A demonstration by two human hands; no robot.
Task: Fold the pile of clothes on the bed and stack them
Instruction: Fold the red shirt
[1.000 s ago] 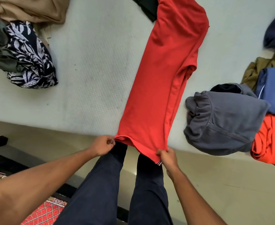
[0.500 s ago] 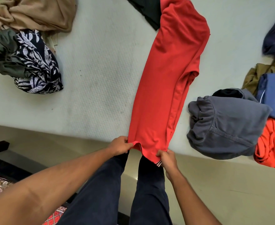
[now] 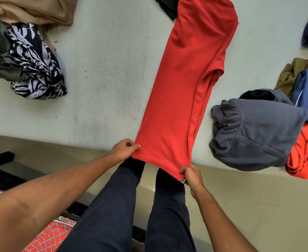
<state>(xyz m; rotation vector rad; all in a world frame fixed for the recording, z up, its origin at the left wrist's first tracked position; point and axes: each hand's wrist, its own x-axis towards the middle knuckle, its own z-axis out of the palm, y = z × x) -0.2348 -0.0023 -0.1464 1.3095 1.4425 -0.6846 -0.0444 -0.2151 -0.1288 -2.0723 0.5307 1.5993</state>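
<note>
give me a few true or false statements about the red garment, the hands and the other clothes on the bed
1. The left hand and the right hand each pinch a near corner of the red garment. True.
2. The red garment is crumpled into a ball. False: it lies stretched out long and fairly flat on the bed.
3. A folded grey garment sits to the right of the red garment, with a strip of bed between them. True.
4. The leaf-print garment is neatly folded. False: the leaf-print garment is bunched up among unfolded clothes at the far left.
</note>
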